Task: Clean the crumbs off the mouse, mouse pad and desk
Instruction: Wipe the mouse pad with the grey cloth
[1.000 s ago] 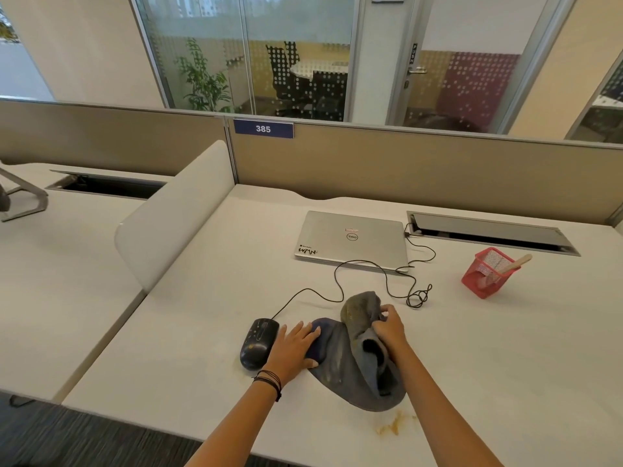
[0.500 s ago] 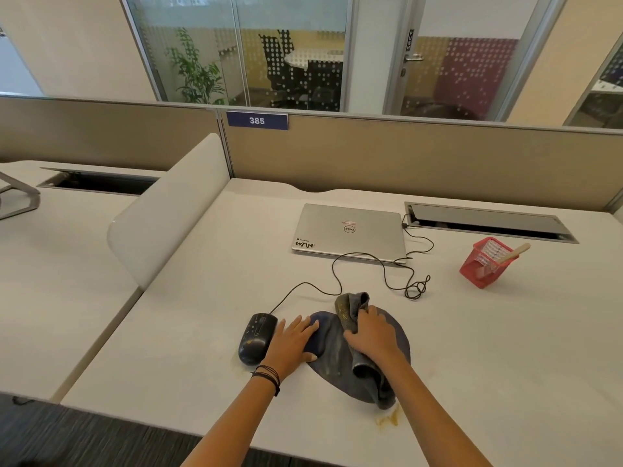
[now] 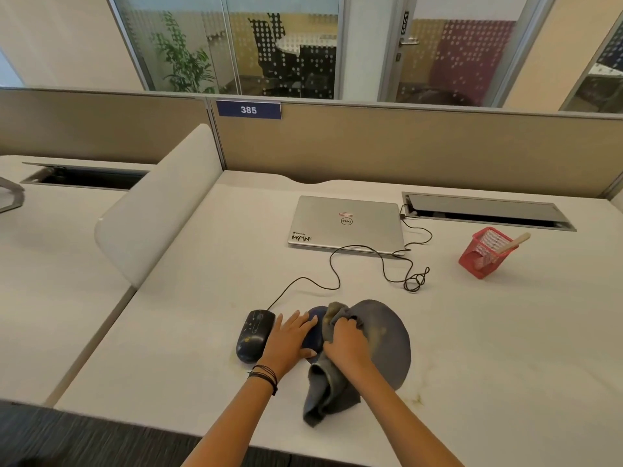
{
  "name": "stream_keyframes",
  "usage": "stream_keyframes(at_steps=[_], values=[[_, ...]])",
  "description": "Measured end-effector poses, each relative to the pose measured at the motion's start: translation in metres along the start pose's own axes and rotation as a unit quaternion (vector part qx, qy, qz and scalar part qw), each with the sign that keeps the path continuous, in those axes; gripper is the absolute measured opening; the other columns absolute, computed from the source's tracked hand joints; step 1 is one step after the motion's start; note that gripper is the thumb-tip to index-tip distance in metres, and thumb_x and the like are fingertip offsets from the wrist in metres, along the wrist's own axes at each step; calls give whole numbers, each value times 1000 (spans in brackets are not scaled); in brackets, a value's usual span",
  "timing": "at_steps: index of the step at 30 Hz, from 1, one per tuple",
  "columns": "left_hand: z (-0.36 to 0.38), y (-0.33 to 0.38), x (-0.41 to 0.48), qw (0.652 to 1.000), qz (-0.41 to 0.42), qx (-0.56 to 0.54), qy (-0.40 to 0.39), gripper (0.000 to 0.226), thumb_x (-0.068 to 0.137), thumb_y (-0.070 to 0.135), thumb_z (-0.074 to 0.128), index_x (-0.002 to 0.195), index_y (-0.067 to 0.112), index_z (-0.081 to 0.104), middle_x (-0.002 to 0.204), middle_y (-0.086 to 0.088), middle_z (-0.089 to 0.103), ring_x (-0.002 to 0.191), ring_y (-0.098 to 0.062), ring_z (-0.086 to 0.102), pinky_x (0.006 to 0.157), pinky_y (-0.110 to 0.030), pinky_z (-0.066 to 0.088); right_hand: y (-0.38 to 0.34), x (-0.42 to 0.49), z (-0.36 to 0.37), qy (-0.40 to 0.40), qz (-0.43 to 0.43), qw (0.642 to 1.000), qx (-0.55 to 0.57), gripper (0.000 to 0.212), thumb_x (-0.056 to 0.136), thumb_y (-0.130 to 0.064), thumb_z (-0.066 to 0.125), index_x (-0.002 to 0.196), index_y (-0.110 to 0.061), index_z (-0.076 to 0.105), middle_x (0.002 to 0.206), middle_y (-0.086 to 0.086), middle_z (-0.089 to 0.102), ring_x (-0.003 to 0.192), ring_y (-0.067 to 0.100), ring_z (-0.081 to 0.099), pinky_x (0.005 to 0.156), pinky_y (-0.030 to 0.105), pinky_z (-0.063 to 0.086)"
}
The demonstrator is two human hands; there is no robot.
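A round dark mouse pad (image 3: pixel 387 342) lies near the front of the white desk (image 3: pixel 488 348), with pale crumb smears on it. My right hand (image 3: pixel 347 342) is closed on a grey cloth (image 3: pixel 323 389) and presses it onto the pad's left half; the cloth's loose end trails toward the desk's front edge. My left hand (image 3: pixel 290 335) lies flat, fingers spread, on the pad's left edge. A black wired mouse (image 3: pixel 254 335) with specks on it sits just left of that hand. A brownish stain (image 3: pixel 418 397) marks the desk at the pad's front right.
A closed silver laptop (image 3: pixel 347 224) lies behind the pad, with the mouse cable (image 3: pixel 333 264) looping in front of it. A red mesh holder (image 3: pixel 483 252) with a wooden stick stands at the right. A white divider (image 3: pixel 158 210) borders the desk's left side; a cable tray (image 3: pixel 485 210) is behind.
The pad, lifted and folded a second ago, now lies flat. My right hand with the cloth has slid left across it toward my left hand, which has stayed on the pad's edge.
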State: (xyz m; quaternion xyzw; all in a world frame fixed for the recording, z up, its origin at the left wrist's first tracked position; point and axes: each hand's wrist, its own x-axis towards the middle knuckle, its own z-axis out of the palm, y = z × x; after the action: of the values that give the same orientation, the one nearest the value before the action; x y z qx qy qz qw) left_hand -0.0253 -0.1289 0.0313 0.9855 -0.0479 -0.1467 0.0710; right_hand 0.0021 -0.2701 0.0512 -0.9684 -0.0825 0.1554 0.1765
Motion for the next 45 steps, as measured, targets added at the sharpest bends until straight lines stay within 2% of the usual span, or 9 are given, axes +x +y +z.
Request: stream_keyframes(at_steps=[6, 11, 16, 22, 25, 30, 36, 40, 45], values=[[2, -2, 1, 1000, 1, -19, -2, 70, 93, 43, 50, 151, 26, 13, 159, 3, 13, 148, -19, 8, 120, -44, 1, 5, -6, 14, 27, -28, 999, -4, 34, 94, -22, 51, 123, -7, 45, 124, 12, 51, 98, 23, 63, 79, 27, 50], [1, -2, 1, 1000, 1, -12, 3, 71, 93, 44, 50, 150, 26, 14, 158, 3, 16, 147, -19, 12, 120, -44, 3, 23, 18, -7, 55, -15, 998, -6, 26, 96, -17, 45, 118, -5, 47, 116, 14, 57, 90, 26, 64, 63, 26, 43], [1, -1, 0, 1000, -5, -2, 0, 71, 93, 45, 49, 151, 27, 12, 159, 3, 15, 147, -20, 11, 120, -45, 3, 46, 33, -29, 79, 42, 996, 10, 30, 95, -18, 48, 120, -1, 48, 120, 19, 54, 102, 31, 60, 79, 35, 50], [2, -2, 1, 1000, -3, -3, 7, 70, 92, 43, 50, 150, 26, 15, 158, 5, 17, 147, -17, 11, 119, -45, 3, 19, 11, -1, 39, 27, 999, 24, 28, 93, -14, 49, 119, -4, 50, 116, 15, 58, 91, 26, 63, 67, 28, 48], [3, -3, 3, 1000, 1, -11, 6, 71, 92, 43, 51, 150, 26, 15, 158, 3, 18, 147, -18, 9, 119, -45, 2, 2, -8, 19, 14, 9, 1000, 20, 31, 93, -18, 51, 121, -6, 48, 119, 14, 56, 97, 25, 63, 76, 28, 50], [3, -4, 3, 1000, 5, -13, 5, 71, 92, 43, 52, 150, 26, 15, 157, 2, 18, 147, -18, 11, 119, -44, 3, 1, -9, 17, 30, 5, 998, 48, 30, 93, -20, 53, 119, -7, 49, 117, 11, 56, 98, 25, 62, 81, 30, 51], [-1, -2, 1, 1000, 8, -5, 16, 69, 92, 41, 53, 149, 24, 19, 156, 1, 22, 145, -18, 18, 119, -44, 5, 7, 19, -10, 58, 30, 996, 65, 24, 94, -20, 49, 113, -7, 51, 109, 13, 61, 90, 27, 63, 66, 32, 47], [-1, 1, 1, 1000, 1, -4, 13, 69, 92, 41, 53, 149, 24, 19, 156, 1, 22, 145, -19, 18, 120, -45, 4, 11, 25, -19, 62, 45, 996, 52, 29, 94, -25, 50, 116, -7, 50, 114, 12, 58, 95, 29, 62, 71, 35, 48], [0, -1, 3, 1000, -3, 0, 3, 70, 92, 42, 52, 150, 24, 18, 157, 1, 20, 146, -20, 15, 120, -45, 4, 11, -1, 3, 48, 31, 996, 61, 21, 92, -20, 51, 109, -8, 50, 104, 11, 60, 75, 19, 54, 62, 32, 45]])
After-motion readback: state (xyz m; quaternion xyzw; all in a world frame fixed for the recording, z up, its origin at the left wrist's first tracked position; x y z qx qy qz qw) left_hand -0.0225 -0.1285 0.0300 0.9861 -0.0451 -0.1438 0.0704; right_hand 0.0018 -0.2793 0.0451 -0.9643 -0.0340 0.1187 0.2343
